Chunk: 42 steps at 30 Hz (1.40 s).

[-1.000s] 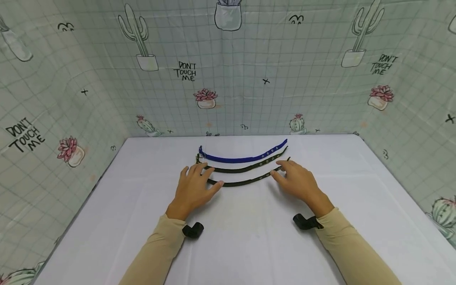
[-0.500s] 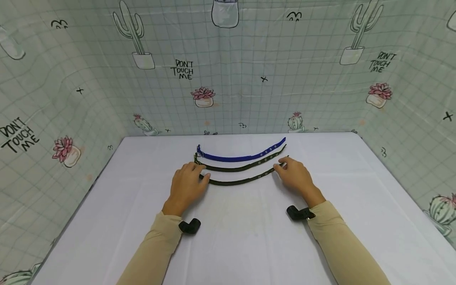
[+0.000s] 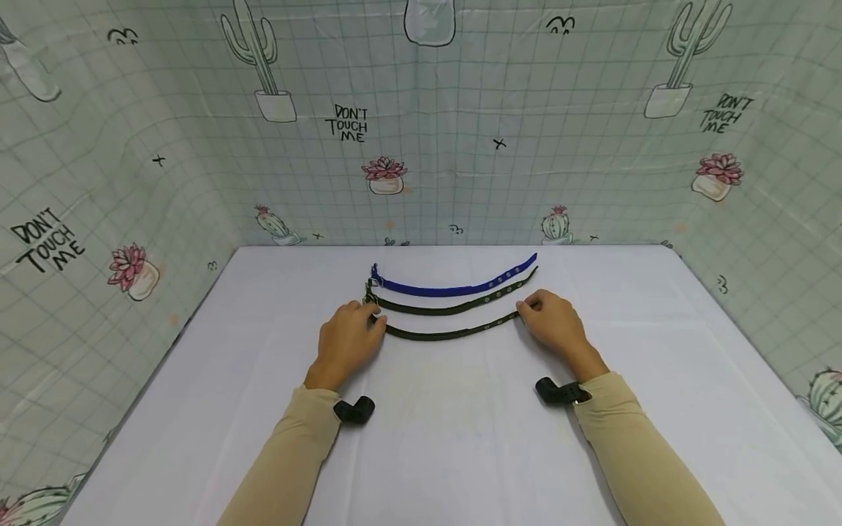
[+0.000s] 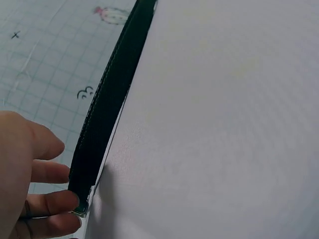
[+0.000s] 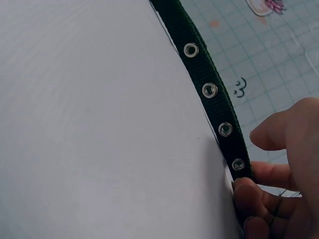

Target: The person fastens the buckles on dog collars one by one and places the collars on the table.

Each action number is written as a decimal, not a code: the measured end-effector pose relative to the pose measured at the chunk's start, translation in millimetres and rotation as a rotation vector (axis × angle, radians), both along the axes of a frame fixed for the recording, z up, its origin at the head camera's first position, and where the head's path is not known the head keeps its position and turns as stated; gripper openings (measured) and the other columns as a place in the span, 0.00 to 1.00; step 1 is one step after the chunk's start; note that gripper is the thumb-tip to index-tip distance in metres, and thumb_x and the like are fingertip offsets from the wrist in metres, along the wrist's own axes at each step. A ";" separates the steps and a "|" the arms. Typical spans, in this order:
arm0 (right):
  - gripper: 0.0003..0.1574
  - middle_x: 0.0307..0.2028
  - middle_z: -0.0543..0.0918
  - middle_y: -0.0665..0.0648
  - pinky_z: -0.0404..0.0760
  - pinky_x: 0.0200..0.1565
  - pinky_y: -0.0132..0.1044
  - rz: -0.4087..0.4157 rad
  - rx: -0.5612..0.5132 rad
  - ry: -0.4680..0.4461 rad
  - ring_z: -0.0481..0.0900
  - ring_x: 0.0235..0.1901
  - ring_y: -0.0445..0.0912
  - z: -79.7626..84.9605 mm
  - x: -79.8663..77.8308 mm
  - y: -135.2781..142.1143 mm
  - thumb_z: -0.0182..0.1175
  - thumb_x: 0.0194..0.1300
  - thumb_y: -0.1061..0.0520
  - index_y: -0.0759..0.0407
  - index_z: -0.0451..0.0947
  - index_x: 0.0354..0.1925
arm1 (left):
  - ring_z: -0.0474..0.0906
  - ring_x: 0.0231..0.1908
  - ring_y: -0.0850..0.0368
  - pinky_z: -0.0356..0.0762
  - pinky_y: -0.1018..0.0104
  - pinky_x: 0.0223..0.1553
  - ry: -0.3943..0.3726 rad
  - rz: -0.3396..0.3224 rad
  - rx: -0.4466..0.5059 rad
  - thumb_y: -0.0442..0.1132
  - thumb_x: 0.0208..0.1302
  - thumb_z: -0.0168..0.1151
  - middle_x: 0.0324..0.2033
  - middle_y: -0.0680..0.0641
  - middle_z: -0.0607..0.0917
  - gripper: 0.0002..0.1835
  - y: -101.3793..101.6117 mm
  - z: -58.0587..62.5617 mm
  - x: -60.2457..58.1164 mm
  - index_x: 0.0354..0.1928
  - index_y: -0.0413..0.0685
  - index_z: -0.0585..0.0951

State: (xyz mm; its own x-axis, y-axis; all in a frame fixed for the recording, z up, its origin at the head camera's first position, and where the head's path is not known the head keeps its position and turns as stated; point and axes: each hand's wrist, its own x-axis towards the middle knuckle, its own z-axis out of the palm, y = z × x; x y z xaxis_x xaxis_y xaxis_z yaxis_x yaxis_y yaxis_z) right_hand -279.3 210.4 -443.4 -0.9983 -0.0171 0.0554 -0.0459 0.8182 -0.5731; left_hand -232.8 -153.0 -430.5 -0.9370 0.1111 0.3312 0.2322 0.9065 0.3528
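Three collars lie bowed, one behind the other, in the head view. Farthest is a blue collar (image 3: pixel 441 291), with a dark green collar (image 3: pixel 437 310) in the middle. The nearest dark green collar (image 3: pixel 437 336) runs between both hands. My left hand (image 3: pixel 345 340) pinches its left end, and the fingers partly hide that end. My right hand (image 3: pixel 555 321) pinches its opposite end, just past a row of metal eyelets (image 5: pixel 210 90) seen in the right wrist view. In the left wrist view, the collar's stitched band (image 4: pixel 109 94) leads down to the fingertips.
All of it rests on a white tabletop (image 3: pixel 454 431). A grid-patterned cloth with cactus prints (image 3: pixel 447 131) rises behind the table and along both sides. Each wrist wears a black camera mount (image 3: pixel 355 410). Metal rings (image 3: pixel 373 296) sit at the left ends of the farther collars.
My left hand has shifted left to the nearest collar's end, its spread fingers drawing together there. My right fingers have closed on the other end. The farther two collars stay put.
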 end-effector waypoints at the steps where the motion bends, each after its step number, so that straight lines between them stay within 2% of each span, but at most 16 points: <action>1: 0.25 0.39 0.83 0.61 0.75 0.42 0.52 -0.001 0.000 0.001 0.80 0.40 0.57 -0.4 0.3 0.2 0.54 0.74 0.43 0.63 0.80 0.50 | 0.81 0.40 0.46 0.80 0.50 0.29 -0.013 0.005 0.004 0.48 0.70 0.61 0.40 0.43 0.85 0.16 -0.1 -0.4 0.2 0.51 0.48 0.87; 5: 0.24 0.38 0.83 0.61 0.75 0.42 0.52 0.001 -0.003 0.013 0.80 0.40 0.57 -0.6 1.2 0.5 0.54 0.74 0.43 0.63 0.80 0.49 | 0.81 0.39 0.46 0.80 0.49 0.30 -0.043 0.024 0.010 0.48 0.70 0.61 0.40 0.43 0.84 0.17 -0.3 -1.4 0.4 0.52 0.49 0.87; 11: 0.23 0.38 0.83 0.61 0.75 0.44 0.53 0.002 -0.012 0.023 0.80 0.40 0.57 -0.1 2.4 1.7 0.55 0.74 0.46 0.64 0.82 0.49 | 0.79 0.36 0.46 0.79 0.50 0.27 -0.029 0.018 -0.015 0.49 0.71 0.60 0.36 0.42 0.84 0.17 -0.4 -2.4 0.5 0.52 0.48 0.87; 17: 0.21 0.36 0.83 0.59 0.75 0.41 0.50 0.000 -0.033 0.061 0.79 0.37 0.55 0.7 3.5 3.4 0.57 0.73 0.46 0.62 0.82 0.45 | 0.78 0.37 0.47 0.78 0.51 0.30 -0.048 0.037 -0.016 0.53 0.71 0.59 0.35 0.45 0.82 0.16 0.5 -2.8 3.2 0.46 0.51 0.88; 21: 0.17 0.38 0.84 0.61 0.75 0.43 0.51 0.007 -0.069 0.114 0.79 0.39 0.56 0.2 5.8 2.0 0.59 0.72 0.49 0.62 0.82 0.43 | 0.78 0.39 0.47 0.79 0.50 0.32 -0.047 0.054 0.016 0.53 0.71 0.60 0.37 0.45 0.82 0.15 -0.7 -4.3 4.8 0.42 0.52 0.88; 25: 0.15 0.38 0.86 0.62 0.76 0.41 0.47 0.002 -0.157 0.137 0.81 0.37 0.53 -0.3 9.4 -2.9 0.60 0.70 0.52 0.64 0.83 0.42 | 0.79 0.37 0.46 0.78 0.49 0.35 -0.034 0.069 0.103 0.50 0.69 0.63 0.40 0.44 0.80 0.12 -1.0 -6.3 6.6 0.40 0.51 0.87; 31: 0.13 0.36 0.86 0.65 0.83 0.31 0.35 -0.010 -0.417 0.088 0.86 0.28 0.47 -0.9 16.2 -12.4 0.59 0.71 0.58 0.69 0.82 0.44 | 0.78 0.35 0.44 0.77 0.49 0.39 -0.006 0.092 0.244 0.41 0.66 0.66 0.40 0.42 0.78 0.07 -3.1 -10.3 9.4 0.36 0.44 0.85; 34: 0.13 0.41 0.84 0.67 0.85 0.34 0.33 -0.015 -0.523 0.063 0.87 0.31 0.47 -2.0 17.3 -13.5 0.58 0.72 0.60 0.71 0.81 0.46 | 0.80 0.37 0.45 0.78 0.51 0.40 0.004 0.097 0.314 0.36 0.65 0.66 0.40 0.41 0.77 0.05 -4.4 -11.6 9.6 0.36 0.41 0.83; 37: 0.13 0.46 0.82 0.68 0.85 0.37 0.34 -0.024 -0.595 0.042 0.88 0.34 0.48 -2.6 17.5 -12.1 0.57 0.73 0.61 0.72 0.79 0.48 | 0.82 0.40 0.46 0.80 0.53 0.40 -0.017 0.099 0.415 0.33 0.65 0.65 0.43 0.40 0.76 0.08 -4.4 -11.0 8.0 0.42 0.37 0.80; 40: 0.13 0.50 0.81 0.68 0.85 0.39 0.36 -0.033 -0.668 0.050 0.89 0.36 0.52 -1.2 17.4 -11.7 0.57 0.73 0.63 0.72 0.78 0.49 | 0.83 0.42 0.46 0.80 0.53 0.39 -0.039 0.098 0.530 0.32 0.64 0.64 0.45 0.40 0.76 0.19 -2.8 -7.6 5.5 0.56 0.35 0.74; 42: 0.11 0.51 0.82 0.69 0.85 0.40 0.38 -0.037 -0.719 0.077 0.89 0.36 0.53 0.7 17.6 -12.1 0.57 0.72 0.64 0.72 0.77 0.48 | 0.83 0.42 0.47 0.79 0.54 0.39 -0.047 0.095 0.573 0.31 0.63 0.63 0.45 0.40 0.76 0.26 -1.4 -4.7 4.0 0.63 0.36 0.71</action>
State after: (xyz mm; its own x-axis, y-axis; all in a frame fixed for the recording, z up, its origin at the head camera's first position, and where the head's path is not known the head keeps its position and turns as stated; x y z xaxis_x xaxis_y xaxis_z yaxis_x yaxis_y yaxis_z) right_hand -261.7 198.3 -442.7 -0.9904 0.0834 0.1105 -0.0874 0.2422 -0.9663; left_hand -228.8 -154.4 -435.2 -0.9492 -0.1587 0.2717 0.1316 0.5841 0.8009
